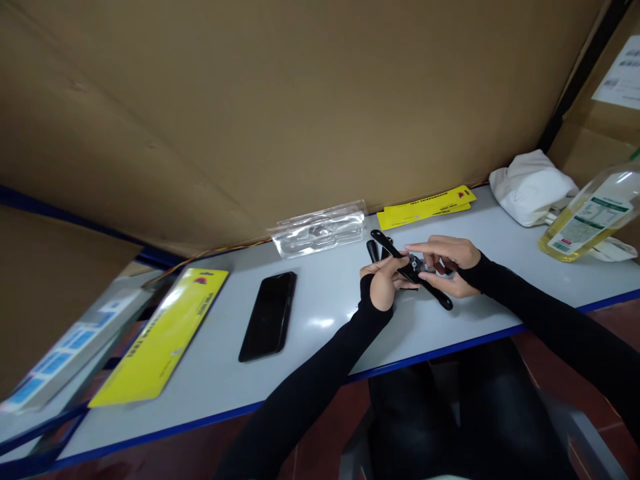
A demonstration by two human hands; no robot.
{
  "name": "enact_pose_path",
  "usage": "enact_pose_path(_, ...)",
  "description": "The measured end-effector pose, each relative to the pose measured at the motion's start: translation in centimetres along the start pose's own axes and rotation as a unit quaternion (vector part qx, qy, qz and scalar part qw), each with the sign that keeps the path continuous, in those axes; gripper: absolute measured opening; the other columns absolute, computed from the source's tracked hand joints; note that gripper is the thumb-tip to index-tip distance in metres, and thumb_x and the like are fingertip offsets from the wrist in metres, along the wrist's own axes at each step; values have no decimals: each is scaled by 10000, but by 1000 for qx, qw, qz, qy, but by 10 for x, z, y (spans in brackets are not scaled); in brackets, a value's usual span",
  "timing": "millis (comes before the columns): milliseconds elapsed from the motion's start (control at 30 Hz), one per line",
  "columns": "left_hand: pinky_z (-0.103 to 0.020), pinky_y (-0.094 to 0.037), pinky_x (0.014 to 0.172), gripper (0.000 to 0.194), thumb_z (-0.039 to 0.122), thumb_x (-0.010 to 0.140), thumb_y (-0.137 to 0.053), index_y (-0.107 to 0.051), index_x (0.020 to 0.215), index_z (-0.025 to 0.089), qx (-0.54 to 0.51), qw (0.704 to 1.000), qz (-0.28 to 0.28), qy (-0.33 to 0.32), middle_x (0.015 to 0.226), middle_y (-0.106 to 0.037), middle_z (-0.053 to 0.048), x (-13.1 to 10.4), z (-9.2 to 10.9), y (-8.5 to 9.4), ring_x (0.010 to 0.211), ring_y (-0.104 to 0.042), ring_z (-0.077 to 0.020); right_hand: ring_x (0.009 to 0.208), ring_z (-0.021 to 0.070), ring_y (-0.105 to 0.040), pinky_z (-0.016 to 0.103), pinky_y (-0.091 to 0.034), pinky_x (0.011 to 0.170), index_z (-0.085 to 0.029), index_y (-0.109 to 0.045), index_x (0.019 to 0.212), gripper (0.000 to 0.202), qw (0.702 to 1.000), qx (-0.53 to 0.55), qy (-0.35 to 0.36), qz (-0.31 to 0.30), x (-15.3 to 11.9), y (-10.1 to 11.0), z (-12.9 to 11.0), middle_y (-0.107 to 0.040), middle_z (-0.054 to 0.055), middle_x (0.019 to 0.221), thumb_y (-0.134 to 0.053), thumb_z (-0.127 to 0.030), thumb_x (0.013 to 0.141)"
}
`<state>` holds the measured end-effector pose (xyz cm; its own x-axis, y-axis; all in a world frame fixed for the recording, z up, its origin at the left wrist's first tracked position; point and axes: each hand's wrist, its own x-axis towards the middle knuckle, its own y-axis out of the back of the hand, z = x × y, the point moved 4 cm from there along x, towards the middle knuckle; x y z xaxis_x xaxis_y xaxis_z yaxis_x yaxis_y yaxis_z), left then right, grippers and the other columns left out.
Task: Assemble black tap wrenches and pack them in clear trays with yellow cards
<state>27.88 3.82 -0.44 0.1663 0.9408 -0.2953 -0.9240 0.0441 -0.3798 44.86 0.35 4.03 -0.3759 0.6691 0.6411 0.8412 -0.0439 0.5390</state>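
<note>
Clearly, the relation that matters is at the black spokeshave [409,272]: it sits between the two hands above the worktop [210,347], its long axis slanting from the far left down to the near right, so one handle points toward the wall and the other toward the worktop's near edge. The left hand [383,285] grips it from the left, thumb pressed on the body and fingers curled beneath. The right hand [453,257] is at its right side, index finger stretched across and thumb held apart from it, both close to the small metal fitting [414,265] at the middle; whether they pinch that part I cannot tell. The spokeshave's handles are smooth, glossy and paddle-ended, the fitting dull silver. Just beside its far handle, another black handle [372,251] shows, rounded and partly hidden. Beyond the spokeshave lie flat yellow printed cards [425,208] and, to the far left, a thin, crinkly clear blister tray [320,230]. Left of it is a slab-like black phone [269,317], with another yellow card [163,340] farther out. Well to its right stand a crumpled white bag [533,187] and a translucent bottle [587,217] of yellow liquid.
</note>
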Motion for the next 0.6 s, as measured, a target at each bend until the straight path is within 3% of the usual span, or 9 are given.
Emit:
enact_pose_path(100,-400,-669,543,316,221,610,-807,-771,878,59,1,1000,7,3,629,-704,-69,0,0,0,552,-716,-239,519,76,-400,241,-357,510,-197,-663,761,224,1000,-9,22,-14,-1,3,0,-537,-26,697,-699,-321,943)
enact_pose_path(167,-406,-672,554,312,220,614,-799,-772,881,60,-3,1000,13,2,635,-707,-73,0,0,0,570,-723,-245,512,75,-382,239,-341,498,-199,-613,705,270,1000,-9,10,-7,0,5,-1,-496,-41,655,-752,-322,901)
enact_pose_path(233,-416,-676,566,327,227,615,-803,-774,892,56,-8,1000,12,-1,648,-713,-80,1,0,1,584,-730,-253,517,73,-413,228,-357,494,-198,-678,853,139,1000,-15,-17,3,0,5,-1,-540,-36,714,-750,-307,897)
enact_pose_path(300,-424,-681,580,346,236,614,-814,-776,905,54,-13,1000,10,-2,652,-714,-81,3,0,2,595,-734,-257,529,70,-456,219,-391,503,-196,-719,1035,143,1000,-19,-24,0,0,2,-1,-595,-16,796,-711,-287,925)
enact_pose_path(467,-408,-677,557,338,230,604,-826,-771,890,56,-17,1000,12,14,643,-715,-77,7,-5,5,535,-708,-227,528,67,-502,205,-449,538,-195,-775,954,126,999,11,35,-14,-2,-5,-1,-657,-6,762,-660,-242,972)
enact_pose_path(600,-394,-680,575,330,231,611,-825,-775,893,66,-23,1000,7,16,632,-719,-69,6,-4,4,546,-717,-227,525,66,-499,208,-464,546,-212,-772,1135,204,999,-21,35,-34,-5,-10,3,-660,-10,804,-665,-229,962)
